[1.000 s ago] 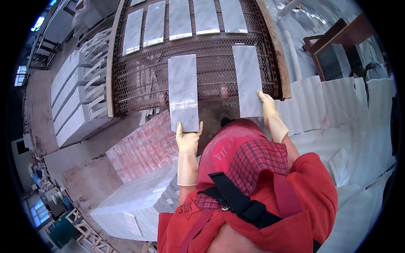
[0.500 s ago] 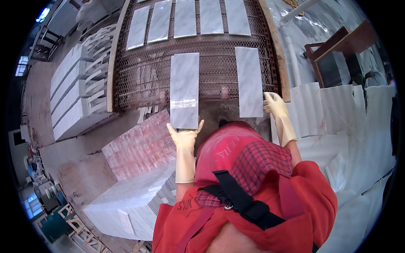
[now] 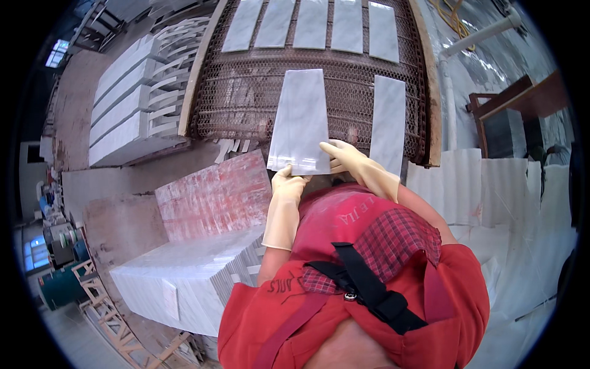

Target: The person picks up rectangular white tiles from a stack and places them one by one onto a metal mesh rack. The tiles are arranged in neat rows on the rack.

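Note:
A pale grey-veined marble tile (image 3: 300, 117) lies lengthwise over the near end of the brown mesh conveyor belt (image 3: 246, 80). Its near end looks raised towards me. At that near edge my left hand (image 3: 286, 184), in a cream rubber glove, grips with its thumb on top and its other fingers underneath. My right hand (image 3: 349, 161), gloved alike, holds the tile's lower right edge; some of its fingers are hidden below. A second marble tile (image 3: 388, 117) rests on the belt further right, untouched, its near end partly behind my right glove.
Several tiles (image 3: 312, 24) lie in a row farther up the belt, between wooden side rails (image 3: 431, 92). At my left stand a large stack of slabs (image 3: 178, 264) and a red-stained board (image 3: 215, 200). More white stacks (image 3: 123, 101) are beyond. White sheeting (image 3: 445, 187) hangs at right.
My right hand has left the right-hand tile's side and crossed leftward to the other tile. My left hand has closed on that tile's near end, which looks lifted. The whole view has shifted.

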{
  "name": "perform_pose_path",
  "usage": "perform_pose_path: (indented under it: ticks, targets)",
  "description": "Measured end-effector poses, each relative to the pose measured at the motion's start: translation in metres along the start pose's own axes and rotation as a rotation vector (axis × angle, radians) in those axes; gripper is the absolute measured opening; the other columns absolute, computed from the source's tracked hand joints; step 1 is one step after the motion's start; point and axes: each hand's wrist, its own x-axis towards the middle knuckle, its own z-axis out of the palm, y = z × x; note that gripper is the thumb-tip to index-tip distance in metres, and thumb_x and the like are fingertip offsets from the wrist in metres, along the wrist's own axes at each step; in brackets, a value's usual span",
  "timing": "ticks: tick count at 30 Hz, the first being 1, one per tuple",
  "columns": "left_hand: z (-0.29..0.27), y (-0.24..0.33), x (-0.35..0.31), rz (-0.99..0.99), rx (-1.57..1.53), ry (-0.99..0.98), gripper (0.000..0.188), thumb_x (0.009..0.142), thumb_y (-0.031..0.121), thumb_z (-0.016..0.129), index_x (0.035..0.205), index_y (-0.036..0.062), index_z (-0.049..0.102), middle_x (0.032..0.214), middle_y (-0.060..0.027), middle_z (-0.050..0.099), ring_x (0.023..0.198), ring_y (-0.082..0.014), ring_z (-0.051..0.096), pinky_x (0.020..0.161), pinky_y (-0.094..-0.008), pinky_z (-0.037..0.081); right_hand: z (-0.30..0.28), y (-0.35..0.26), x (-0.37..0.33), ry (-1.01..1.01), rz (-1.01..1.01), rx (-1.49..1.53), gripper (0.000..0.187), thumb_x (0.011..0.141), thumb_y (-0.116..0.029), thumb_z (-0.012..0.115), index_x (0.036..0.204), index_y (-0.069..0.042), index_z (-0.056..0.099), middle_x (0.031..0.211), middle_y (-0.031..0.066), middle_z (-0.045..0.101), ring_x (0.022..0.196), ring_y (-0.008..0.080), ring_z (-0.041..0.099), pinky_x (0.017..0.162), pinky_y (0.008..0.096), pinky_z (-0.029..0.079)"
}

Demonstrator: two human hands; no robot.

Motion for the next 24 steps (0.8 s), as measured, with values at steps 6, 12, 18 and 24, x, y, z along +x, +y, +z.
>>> perform_pose_path:
  ticks: [6, 12, 18, 24]
  targets:
    - [-0.027, -0.007, 0.019, 0.141, 0.566, -0.035, 0.041, 0.098, -0.006, 0.045, 0.139, -0.0083, 0.047, 0.145, -0.026, 0.051, 0.135, -0.0414, 0.053, 0.105, -0.0641, 0.052, 0.006, -0.001, 0.016, 0.035, 0.094, 0.13, 0.059, 0.106, -0.049, 0.058, 0.146, -0.007, 0.057, 0.137, 0.0105, 0.067, 0.121, 0.0235, 0.066, 0.104, 0.0409, 0.052]
    - [-0.009, -0.007, 0.016, 0.049, 0.114, 0.199, 0.039, 0.096, -0.012, 0.046, 0.135, -0.0087, 0.045, 0.138, -0.0265, 0.049, 0.124, -0.0444, 0.055, 0.098, -0.0652, 0.057, -0.015, -0.012, -0.003, 0.067, 0.073, 0.268, 0.063, 0.103, -0.058, 0.06, 0.138, -0.007, 0.064, 0.129, 0.0083, 0.072, 0.116, 0.0204, 0.068, 0.103, 0.0374, 0.052]
    - [-0.005, -0.007, 0.017, 0.0, -0.068, 0.256, 0.044, 0.096, -0.013, 0.044, 0.139, -0.0026, 0.041, 0.139, -0.0245, 0.045, 0.123, -0.0456, 0.052, 0.098, -0.0685, 0.057, -0.014, -0.016, -0.029, 0.204, -0.029, 0.388, 0.062, 0.101, -0.06, 0.062, 0.131, -0.005, 0.067, 0.121, 0.008, 0.074, 0.109, 0.0215, 0.071, 0.096, 0.038, 0.054]
    - [0.017, -0.012, 0.001, 0.016, -0.075, 0.29, 0.044, 0.095, -0.013, 0.045, 0.137, -0.0011, 0.042, 0.139, -0.0234, 0.046, 0.121, -0.0438, 0.053, 0.103, -0.0702, 0.053, -0.049, 0.033, 0.029, 0.411, -0.054, 0.39, 0.064, 0.1, -0.06, 0.063, 0.131, -0.003, 0.066, 0.116, 0.0085, 0.074, 0.102, 0.0213, 0.07, 0.09, 0.0377, 0.055]
